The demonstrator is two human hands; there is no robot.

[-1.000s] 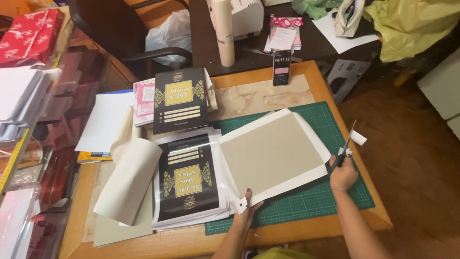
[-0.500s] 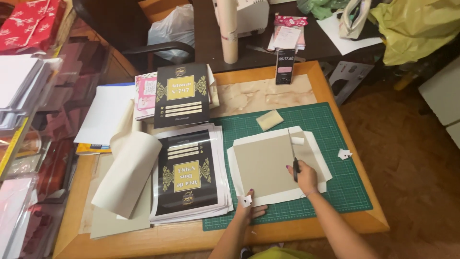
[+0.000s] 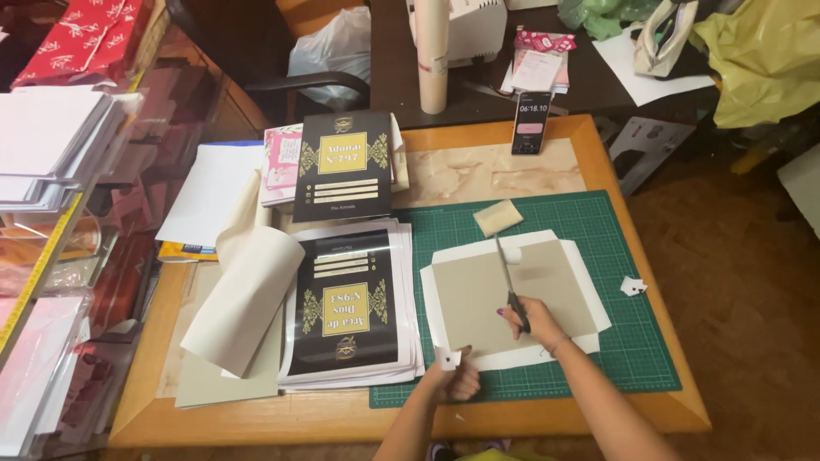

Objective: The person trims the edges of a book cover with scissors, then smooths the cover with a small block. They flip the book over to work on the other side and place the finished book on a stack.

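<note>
The right hand point(image 3: 531, 320) grips scissors point(image 3: 509, 282) pointing away over the grey board point(image 3: 478, 299), whose near corner the left hand point(image 3: 457, 380) pinches.

Single view, head-mounted, so there's no second view and no shared area. Camera sits above the near edge of the wooden table point(image 3: 410, 418), tilted steeply down and forward. Both forearms enter from the bottom edge; left hand point(image 3: 459, 380) and right hand point(image 3: 531, 318) sit low in frame, close to the lens. The green cutting mat point(image 3: 615, 230) is mid-frame at arm's reach. The dark desk point(image 3: 598, 94) beyond fills the top. Shelves of paper point(image 3: 51, 145) run down the left edge, with floor point(image 3: 752, 282) on the right.
</note>
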